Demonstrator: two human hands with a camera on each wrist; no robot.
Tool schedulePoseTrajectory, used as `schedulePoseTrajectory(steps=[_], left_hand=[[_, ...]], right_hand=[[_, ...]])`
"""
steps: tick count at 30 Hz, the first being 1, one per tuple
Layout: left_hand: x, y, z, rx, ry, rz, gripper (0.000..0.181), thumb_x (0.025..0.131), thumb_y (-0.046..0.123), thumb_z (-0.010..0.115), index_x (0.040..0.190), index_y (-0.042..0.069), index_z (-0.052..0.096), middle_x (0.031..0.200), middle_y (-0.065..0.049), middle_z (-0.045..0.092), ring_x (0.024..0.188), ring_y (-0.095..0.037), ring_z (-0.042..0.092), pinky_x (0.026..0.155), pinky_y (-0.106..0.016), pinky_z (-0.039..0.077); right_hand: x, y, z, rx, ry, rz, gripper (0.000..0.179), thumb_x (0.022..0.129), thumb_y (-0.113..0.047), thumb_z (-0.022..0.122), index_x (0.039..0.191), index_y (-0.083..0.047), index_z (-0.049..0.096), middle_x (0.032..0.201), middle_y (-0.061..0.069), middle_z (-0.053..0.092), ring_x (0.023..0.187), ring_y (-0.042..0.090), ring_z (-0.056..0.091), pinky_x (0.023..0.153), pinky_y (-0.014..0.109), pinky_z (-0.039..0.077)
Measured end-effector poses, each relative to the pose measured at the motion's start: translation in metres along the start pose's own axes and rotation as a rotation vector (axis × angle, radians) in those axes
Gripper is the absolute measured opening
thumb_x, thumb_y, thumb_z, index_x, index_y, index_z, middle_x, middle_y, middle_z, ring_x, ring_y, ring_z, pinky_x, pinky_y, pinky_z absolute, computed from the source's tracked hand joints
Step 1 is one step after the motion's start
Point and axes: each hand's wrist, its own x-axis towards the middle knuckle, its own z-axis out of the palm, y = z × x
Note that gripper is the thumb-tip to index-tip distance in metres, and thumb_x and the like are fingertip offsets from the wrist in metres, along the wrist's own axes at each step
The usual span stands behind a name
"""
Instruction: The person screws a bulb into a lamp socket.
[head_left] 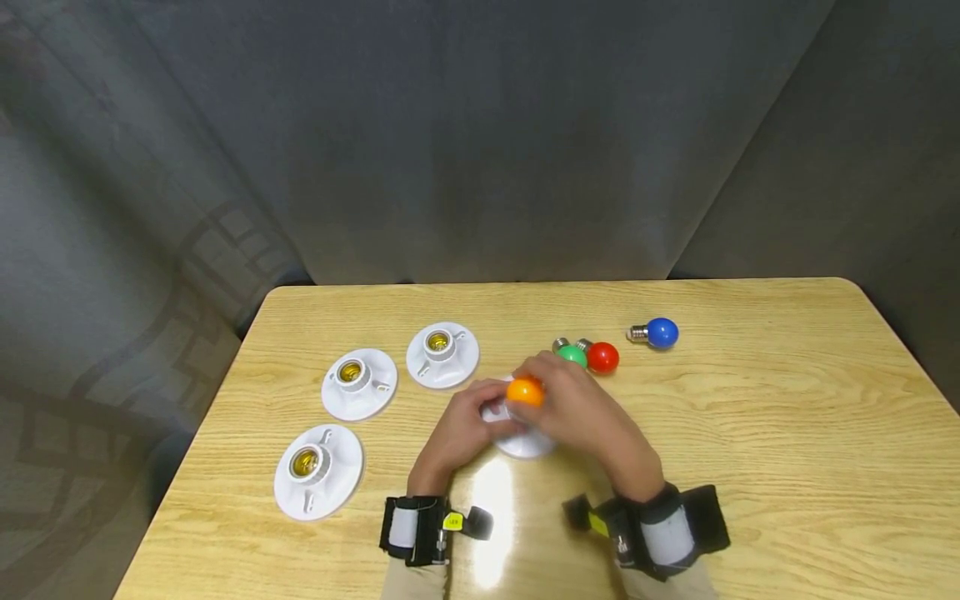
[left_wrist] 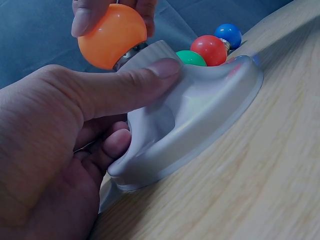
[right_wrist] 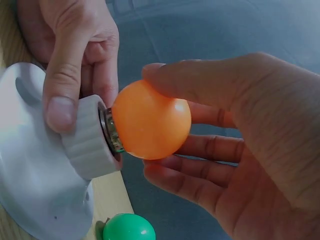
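An orange light bulb (right_wrist: 151, 120) sits with its metal screw base partly inside the collar of a white lamp holder (left_wrist: 195, 115). My right hand (head_left: 581, 408) pinches the bulb's globe between thumb and fingers. With thumb and fingers around the collar, my left hand (head_left: 465, 429) grips the lamp holder. In the left wrist view, the thumb of the left hand (left_wrist: 55, 125) presses on the ribbed collar. The holder's round base is low over the wooden table, its socket opening hidden by the bulb.
Three more white lamp holders stand at the left: a near one (head_left: 337, 479), a middle one (head_left: 375, 400) and a far one (head_left: 461, 367). Beyond my right hand lie a green bulb (head_left: 572, 356) and a red bulb (head_left: 603, 357). Farther right lies a blue bulb (head_left: 663, 333). A grey curtain (head_left: 480, 150) hangs behind the table.
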Motion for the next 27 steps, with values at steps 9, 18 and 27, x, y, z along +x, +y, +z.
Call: schedulePoseTrajectory(steps=[9, 18, 27], left_hand=[[0.0, 0.001, 0.0, -0.029, -0.002, -0.01, 0.041, 0.071, 0.022, 0.082, 0.11, 0.028, 0.072, 0.116, 0.015, 0.067, 0.113, -0.01, 0.055, 0.102, -0.039, 0.042], [0.0, -0.001, 0.001, -0.068, -0.005, -0.018, 0.031, 0.071, 0.021, 0.082, 0.099, 0.031, 0.073, 0.114, 0.017, 0.067, 0.113, -0.01, 0.055, 0.102, -0.04, 0.041], [0.0, 0.001, 0.0, -0.033, 0.006, 0.003, 0.045, 0.071, 0.028, 0.084, 0.113, 0.025, 0.071, 0.117, 0.011, 0.067, 0.109, -0.011, 0.056, 0.098, -0.035, 0.043]], right_hand=[[0.004, 0.0, 0.006, 0.003, 0.049, 0.089, 0.034, 0.081, -0.037, 0.077, 0.091, -0.01, 0.058, 0.081, 0.003, 0.057, 0.073, 0.016, 0.051, 0.059, 0.023, 0.044], [0.005, -0.002, 0.008, -0.028, 0.034, 0.19, 0.051, 0.08, -0.055, 0.072, 0.09, -0.01, 0.05, 0.07, 0.005, 0.048, 0.063, 0.016, 0.048, 0.048, 0.023, 0.036], [-0.003, 0.001, -0.008, -0.067, 0.021, 0.054, 0.043, 0.087, -0.038, 0.071, 0.113, -0.004, 0.064, 0.109, 0.009, 0.066, 0.094, 0.024, 0.062, 0.079, 0.038, 0.056]])
